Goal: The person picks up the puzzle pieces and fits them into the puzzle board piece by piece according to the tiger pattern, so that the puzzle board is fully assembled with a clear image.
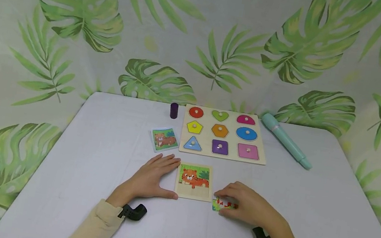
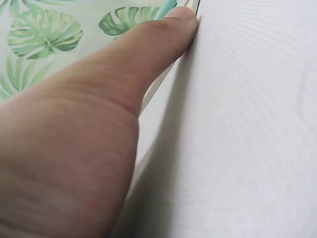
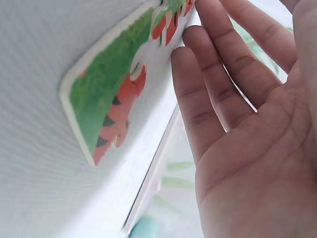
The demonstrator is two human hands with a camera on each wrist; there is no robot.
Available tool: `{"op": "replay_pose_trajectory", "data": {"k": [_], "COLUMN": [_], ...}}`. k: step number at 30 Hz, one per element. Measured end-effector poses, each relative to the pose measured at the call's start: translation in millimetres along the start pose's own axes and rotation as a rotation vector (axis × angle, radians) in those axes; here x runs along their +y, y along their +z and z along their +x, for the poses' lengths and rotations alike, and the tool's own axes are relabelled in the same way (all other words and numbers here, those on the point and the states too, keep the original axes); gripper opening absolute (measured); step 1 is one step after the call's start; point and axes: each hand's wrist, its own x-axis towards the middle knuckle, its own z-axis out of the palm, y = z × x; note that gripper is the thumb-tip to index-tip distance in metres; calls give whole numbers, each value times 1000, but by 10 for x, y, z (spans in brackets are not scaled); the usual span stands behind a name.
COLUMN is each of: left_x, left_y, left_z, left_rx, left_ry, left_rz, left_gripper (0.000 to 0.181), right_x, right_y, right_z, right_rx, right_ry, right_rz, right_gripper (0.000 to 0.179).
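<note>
From where I stand, the tiger puzzle board (image 1: 193, 197) lies flat on the white table (image 1: 157, 234), its upper part filled with picture and its lower part bare wood. The left hand (image 1: 151, 177) rests beside it with fingers stretched out and thumb spread apart, the tips at the board's left edge and lower corner, bracing rather than clasping it. Just to the right of the board lie the loose pieces (image 1: 216, 205), and the right hand (image 1: 246, 202) arches over them, fingers slightly bent; whether thumb and forefinger actually pinch one, I cannot tell. The nearest piece (image 3: 96, 96), in the right wrist's view, lies flat and apart from the fingertips. It looks like thin printed wood, so I'd judge it light and stiff, rather smooth on its face, and sturdy except at the narrow curved knobs. Best to take it by two opposite cut edges, thumb against forefinger, tipping up one side first, since so little thickness stands above the cloth.
</note>
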Motion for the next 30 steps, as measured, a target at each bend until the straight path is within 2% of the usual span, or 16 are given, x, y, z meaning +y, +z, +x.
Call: {"op": "replay_pose_trajectory", "data": {"k": [20,30], "left_x": [-8,-10], "left_y": [-3,5], "left_z": [-1,-2], "left_rx": [3,0], "left_ry": [5,4], "left_rz": [-5,-12], "left_gripper": [106,106], "right_x": [46,51], "right_y": [26,17], "right_z": [13,15], "right_rx": [-9,-11], "right_ry": [-13,-21], "right_rz": [-10,37], "right_gripper": [41,39]}}
